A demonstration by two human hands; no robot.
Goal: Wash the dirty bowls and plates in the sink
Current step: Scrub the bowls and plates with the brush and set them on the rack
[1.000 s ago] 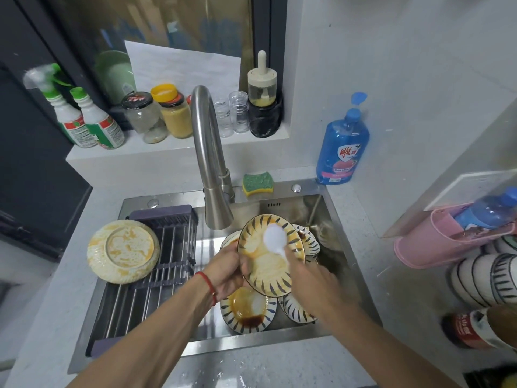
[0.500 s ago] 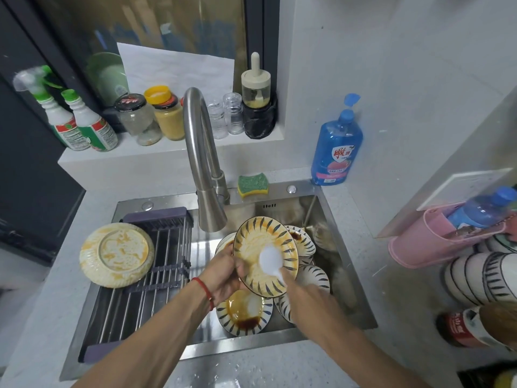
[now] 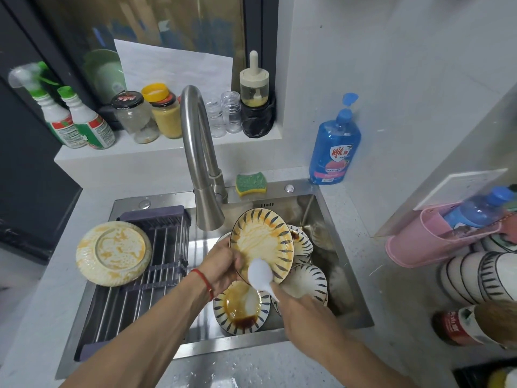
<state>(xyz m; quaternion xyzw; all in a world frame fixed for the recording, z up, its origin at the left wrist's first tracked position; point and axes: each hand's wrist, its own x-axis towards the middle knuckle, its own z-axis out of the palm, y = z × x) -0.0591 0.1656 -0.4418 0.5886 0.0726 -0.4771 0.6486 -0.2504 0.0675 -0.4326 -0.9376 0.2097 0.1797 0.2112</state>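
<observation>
Steel sink [image 3: 347, 278] set in pale speckled tabletop [image 3: 391, 317], holds stacked striped bowls [image 3: 306, 284]; front one [image 3: 242, 310] pooled with brown sauce. Rack [image 3: 156, 264] spans sink's left half, carries upturned yellow plate [image 3: 113, 253]. Striped plate [image 3: 261, 243] tilted over bowls below faucet [image 3: 200, 161]. Left hand [image 3: 221, 268] grips plate's left rim. Right hand [image 3: 303, 310] curled round white spoon [image 3: 261, 277], its bowl against plate's lower edge. Sponge [image 3: 250, 184], blue soap bottle [image 3: 334, 147] behind sink.
</observation>
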